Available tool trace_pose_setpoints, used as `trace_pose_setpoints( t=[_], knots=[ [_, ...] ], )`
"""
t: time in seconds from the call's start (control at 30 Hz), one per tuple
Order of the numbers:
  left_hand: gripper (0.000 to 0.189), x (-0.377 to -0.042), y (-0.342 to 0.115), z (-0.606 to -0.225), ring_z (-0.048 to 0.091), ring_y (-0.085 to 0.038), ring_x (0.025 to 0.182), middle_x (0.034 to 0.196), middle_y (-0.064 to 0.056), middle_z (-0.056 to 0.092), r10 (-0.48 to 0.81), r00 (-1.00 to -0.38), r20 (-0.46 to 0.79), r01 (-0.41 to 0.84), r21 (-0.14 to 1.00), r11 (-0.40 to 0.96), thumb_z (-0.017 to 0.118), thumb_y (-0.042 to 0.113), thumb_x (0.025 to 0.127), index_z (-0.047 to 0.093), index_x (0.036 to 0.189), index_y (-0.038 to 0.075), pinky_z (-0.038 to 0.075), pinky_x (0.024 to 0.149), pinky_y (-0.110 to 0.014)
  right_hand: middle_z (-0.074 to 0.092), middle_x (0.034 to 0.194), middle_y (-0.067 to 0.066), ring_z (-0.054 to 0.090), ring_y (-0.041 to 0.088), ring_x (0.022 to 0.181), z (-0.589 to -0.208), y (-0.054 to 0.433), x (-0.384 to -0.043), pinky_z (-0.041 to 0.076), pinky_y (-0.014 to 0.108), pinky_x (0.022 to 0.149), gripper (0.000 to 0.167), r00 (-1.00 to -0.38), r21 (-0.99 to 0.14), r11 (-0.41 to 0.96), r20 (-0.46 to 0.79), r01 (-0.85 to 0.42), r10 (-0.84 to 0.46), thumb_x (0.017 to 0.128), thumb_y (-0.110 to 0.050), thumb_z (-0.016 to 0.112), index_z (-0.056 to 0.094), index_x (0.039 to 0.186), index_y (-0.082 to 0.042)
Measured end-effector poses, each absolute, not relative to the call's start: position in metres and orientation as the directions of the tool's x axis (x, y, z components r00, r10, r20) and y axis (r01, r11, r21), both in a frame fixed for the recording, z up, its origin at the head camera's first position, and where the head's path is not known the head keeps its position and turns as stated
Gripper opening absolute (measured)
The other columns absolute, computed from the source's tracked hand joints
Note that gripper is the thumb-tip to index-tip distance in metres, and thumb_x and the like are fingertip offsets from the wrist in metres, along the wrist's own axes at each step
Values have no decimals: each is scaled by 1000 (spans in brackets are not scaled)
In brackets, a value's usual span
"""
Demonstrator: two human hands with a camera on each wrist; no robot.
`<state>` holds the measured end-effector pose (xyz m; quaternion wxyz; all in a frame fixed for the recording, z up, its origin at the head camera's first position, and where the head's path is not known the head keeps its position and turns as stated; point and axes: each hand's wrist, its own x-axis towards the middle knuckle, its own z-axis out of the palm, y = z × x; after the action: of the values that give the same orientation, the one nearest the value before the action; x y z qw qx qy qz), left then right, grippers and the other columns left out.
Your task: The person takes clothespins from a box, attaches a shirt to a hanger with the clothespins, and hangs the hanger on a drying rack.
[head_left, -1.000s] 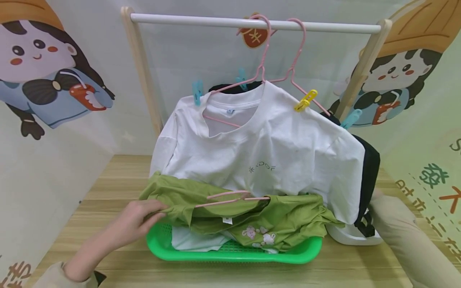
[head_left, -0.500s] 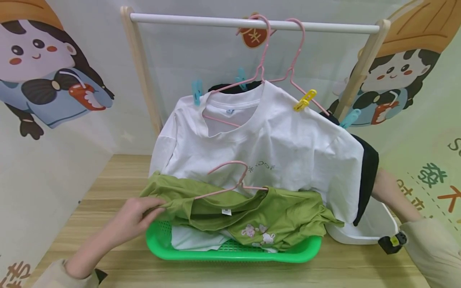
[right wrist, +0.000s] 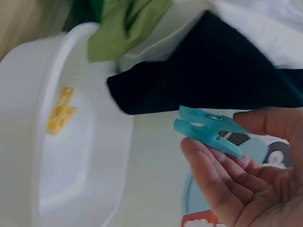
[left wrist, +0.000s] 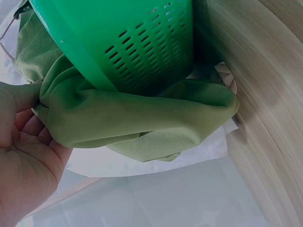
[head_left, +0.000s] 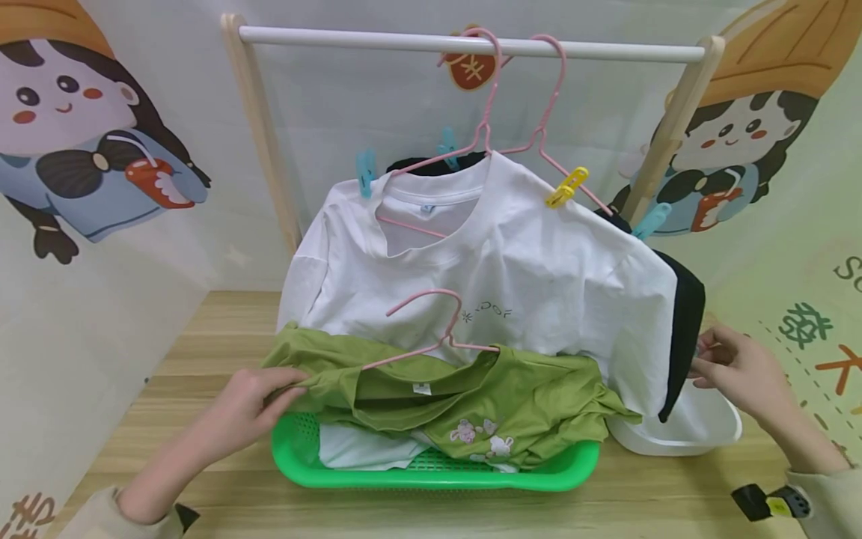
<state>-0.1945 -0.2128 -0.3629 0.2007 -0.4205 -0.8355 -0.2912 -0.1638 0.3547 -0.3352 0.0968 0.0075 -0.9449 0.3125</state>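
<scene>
Two hands on my feed, each w/ something in its fingers. Left hand (head_left: 254, 403), by the basket's (head_left: 431, 479) left end, pinches a fold of the green shirt (head_left: 545, 397) b/w thumb & fingers. That shirt lies across the top of the basket; on left wrist cam I see its cloth hanging past the rim, outside the slotted wall. A pink hanger (head_left: 453, 322) sits in its neck, hook sticking up above the basket. Pale cloth (head_left: 370, 447) shows under the shirt, inside the basket. Right hand (head_left: 744, 374), out past the basket's right end, has a blue peg (right wrist: 208, 132) pinched b/w thumb & fingers, near the edge of some black clothing (right wrist: 203, 75); can't tell from my cams if they touch. White tub (head_left: 707, 430) is just right of the basket, w/ a yellow peg (right wrist: 61, 111) inside. Behind the basket, a white shirt (head_left: 539, 277) & the black clothing hang from the rack (head_left: 377, 36), approx. overlapping, black at the back; a yellow clip (head_left: 568, 187) is on the white shirt's shoulder.
</scene>
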Motion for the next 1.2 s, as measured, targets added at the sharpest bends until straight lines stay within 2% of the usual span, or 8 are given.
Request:
trace_pose_setpoints(
  t=[0.23, 0.53, 0.73, 0.9, 1.2],
  knots=[
    [11, -194, -213, -363, 47, 5, 59, 74, -9, 68, 584, -563, 584, 822, 326, 467, 68, -6, 79, 69, 89, 0, 41, 54, -9, 60, 70, 7, 59, 9, 56, -322, 343, -144, 52, 26, 52, 16, -993, -621, 781, 121, -73, 4, 82, -2, 62, 52, 92, 5],
    [24, -195, -213, -364, 43, 6, 56, 75, -2, 67, 581, -565, 586, 821, 329, 467, 69, -15, 70, 69, 88, 0, 39, 51, -9, 60, 72, 3, 63, 9, 61, -307, 325, -128, 53, 28, 55, 19, -994, -689, 716, 94, -111, -63, 86, -1, 64, 54, 99, 7],
    [25, -194, -213, -364, 38, 7, 54, 72, 2, 64, 584, -568, 580, 820, 336, 464, 69, -16, 69, 68, 88, 1, 36, 48, -9, 64, 71, 4, 64, 15, 64, -303, 313, -128, 53, 28, 59, 12, -973, -736, 637, 160, -229, -165, 86, 2, 64, 55, 94, 1],
    [26, -194, -214, -364, 37, 7, 53, 71, 2, 64, 584, -566, 582, 821, 332, 465, 69, -16, 69, 69, 88, 1, 35, 47, -8, 64, 73, 2, 63, 17, 62, -304, 301, -130, 52, 26, 58, 14, -942, -753, 567, 235, -333, -242, 84, 5, 64, 56, 93, -2],
    [23, -193, -213, -362, 38, 8, 53, 73, -2, 66, 585, -565, 581, 822, 334, 462, 69, -15, 70, 69, 88, -1, 37, 48, -8, 66, 81, -2, 63, 11, 68, -305, 266, -138, 49, 23, 57, 23, -871, -772, 421, 347, -476, -349, 84, 10, 62, 57, 104, 1]
  ],
)
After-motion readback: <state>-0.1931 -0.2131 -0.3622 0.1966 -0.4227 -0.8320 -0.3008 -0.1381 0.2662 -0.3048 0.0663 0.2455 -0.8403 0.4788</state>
